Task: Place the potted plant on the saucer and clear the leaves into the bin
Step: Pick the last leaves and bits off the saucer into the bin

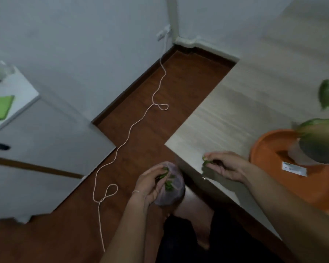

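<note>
The potted plant (pixel 319 147), green leaves in a pale pot, stands on the orange saucer (pixel 270 150) at the right of the light wooden table (pixel 235 103). A small purplish bin (pixel 174 184) sits on the floor below the table's near corner, with green leaves (pixel 168 186) inside. My left hand (pixel 152 184) is over the bin's mouth, fingers closed on a few leaves. At the table's front edge my right hand (pixel 224 165) pinches more green leaves (pixel 205 162).
A white cable (pixel 129 131) snakes across the brown floor from a wall socket (pixel 162 34). A grey cabinet (pixel 36 145) with a green cloth (pixel 0 107) on top stands at the left. My legs are under the table edge.
</note>
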`<state>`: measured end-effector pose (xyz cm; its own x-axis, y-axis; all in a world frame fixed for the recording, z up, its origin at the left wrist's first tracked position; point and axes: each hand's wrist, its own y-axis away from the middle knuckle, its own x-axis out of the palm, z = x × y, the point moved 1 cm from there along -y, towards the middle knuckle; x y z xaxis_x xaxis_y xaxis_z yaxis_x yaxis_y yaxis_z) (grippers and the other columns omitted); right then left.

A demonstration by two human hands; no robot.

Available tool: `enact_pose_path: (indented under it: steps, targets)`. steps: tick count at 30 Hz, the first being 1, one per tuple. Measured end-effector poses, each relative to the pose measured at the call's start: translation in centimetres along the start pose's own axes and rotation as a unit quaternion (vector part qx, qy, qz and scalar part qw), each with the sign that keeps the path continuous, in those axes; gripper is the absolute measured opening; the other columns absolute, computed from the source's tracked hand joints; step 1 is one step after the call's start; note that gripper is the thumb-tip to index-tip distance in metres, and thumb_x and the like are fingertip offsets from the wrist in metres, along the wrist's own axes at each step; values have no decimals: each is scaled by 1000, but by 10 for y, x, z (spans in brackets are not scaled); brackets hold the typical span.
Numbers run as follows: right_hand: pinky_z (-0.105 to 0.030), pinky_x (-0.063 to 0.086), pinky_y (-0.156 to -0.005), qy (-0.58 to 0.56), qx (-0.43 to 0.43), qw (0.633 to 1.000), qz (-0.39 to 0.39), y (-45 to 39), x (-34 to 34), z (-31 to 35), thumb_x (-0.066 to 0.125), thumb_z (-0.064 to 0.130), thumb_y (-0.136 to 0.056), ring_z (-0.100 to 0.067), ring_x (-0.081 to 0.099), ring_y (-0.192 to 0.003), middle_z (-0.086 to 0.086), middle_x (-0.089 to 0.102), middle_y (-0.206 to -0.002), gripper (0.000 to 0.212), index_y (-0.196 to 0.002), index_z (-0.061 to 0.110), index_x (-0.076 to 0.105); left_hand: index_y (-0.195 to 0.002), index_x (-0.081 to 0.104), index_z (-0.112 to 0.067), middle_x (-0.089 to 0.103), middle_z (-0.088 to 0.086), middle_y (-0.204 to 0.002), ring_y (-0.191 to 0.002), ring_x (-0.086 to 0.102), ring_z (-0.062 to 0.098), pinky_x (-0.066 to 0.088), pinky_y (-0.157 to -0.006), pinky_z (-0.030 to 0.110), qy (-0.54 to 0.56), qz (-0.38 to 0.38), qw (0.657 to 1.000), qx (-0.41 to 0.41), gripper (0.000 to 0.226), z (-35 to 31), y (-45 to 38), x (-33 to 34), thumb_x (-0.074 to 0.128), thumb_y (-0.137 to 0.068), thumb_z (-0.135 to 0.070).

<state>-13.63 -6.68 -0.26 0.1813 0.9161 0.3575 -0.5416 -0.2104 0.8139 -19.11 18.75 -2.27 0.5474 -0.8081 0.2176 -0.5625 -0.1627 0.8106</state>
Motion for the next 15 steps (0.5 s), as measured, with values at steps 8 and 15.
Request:
enact_pose_path:
  steps: [8, 15]
  targets:
    - [-36, 64, -70, 198, 41, 979, -18, -115, 132, -102, 78, -5, -70, -23, 73, -79, -26, 71, -87, 27, -92, -20, 70, -77, 78, -7, 74, 10, -72, -77, 70, 26, 59, -71, 32, -75, -41, 996, 9, 21, -15, -81, -107, 68, -80, 10]
    - [-56, 61, -80, 289, 29, 948, -129, -278, 112, -193, 83, 12, -64, -41, 73, -91, -27, 73, -84, 20, -71, -4, 75, -59, 80, -23, 75, 1, -68, -94, 69, 34, 56, -93, 47, -258, -35, 965, -21, 31, 35, -226, -148, 75, -76, 3]
